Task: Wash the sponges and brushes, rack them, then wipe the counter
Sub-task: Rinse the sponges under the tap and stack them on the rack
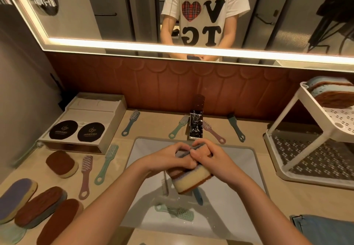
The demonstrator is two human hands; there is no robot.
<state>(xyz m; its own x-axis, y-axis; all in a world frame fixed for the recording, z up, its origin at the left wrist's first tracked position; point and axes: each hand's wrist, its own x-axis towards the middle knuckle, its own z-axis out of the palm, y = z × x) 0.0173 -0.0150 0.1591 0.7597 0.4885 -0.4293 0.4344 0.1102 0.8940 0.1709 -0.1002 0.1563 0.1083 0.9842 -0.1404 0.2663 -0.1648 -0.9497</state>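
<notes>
Cream-brown sponge stack [193,179] in both curled hands [172,157] [209,158]; four sponges [61,163] [17,196] [40,206] [59,222], six brushes [130,123] [179,127] [213,132] [236,129] [86,175] [106,165] on counter [277,196]

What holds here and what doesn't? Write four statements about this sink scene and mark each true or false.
1. Both hands, left and right, grip the stacked cream-and-brown sponges over the white sink basin. True.
2. The white two-tier plastic rack stands left of the basin. False: it stands to the right.
3. A light green plastic brush lies in the basin. True.
4. The rack's upper tier holds brushes. False: blue-and-brown sponges lie there.
</notes>
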